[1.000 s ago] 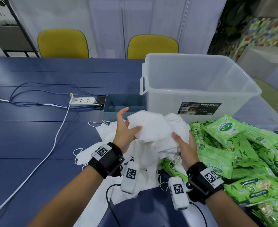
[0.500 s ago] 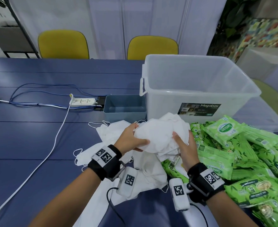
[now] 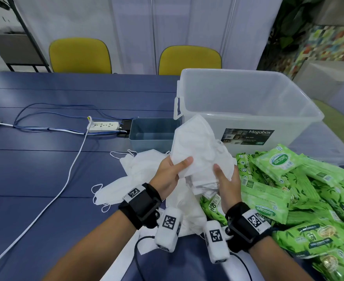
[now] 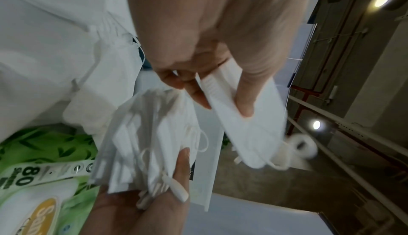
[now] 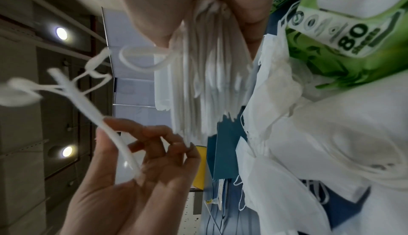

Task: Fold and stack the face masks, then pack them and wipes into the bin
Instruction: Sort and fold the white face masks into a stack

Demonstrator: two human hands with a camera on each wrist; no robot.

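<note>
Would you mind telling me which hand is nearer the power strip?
Left. The left hand is on the side of the power strip; the right hand is farther right, by the wipes.

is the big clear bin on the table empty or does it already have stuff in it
Empty as far as the head view shows: through the clear bin only bare walls and floor appear, no masks or wipes.

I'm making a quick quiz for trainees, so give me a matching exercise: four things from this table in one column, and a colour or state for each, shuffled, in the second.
Things:
1. stack of masks
2. clear bin
3. wipe packs
4. chairs

States:
A. yellow
B. empty, lid off
C. gripped by left hand and right hand
D. green, piled on the table

Pairs: 1-C, 2-B, 3-D, 4-A
</note>
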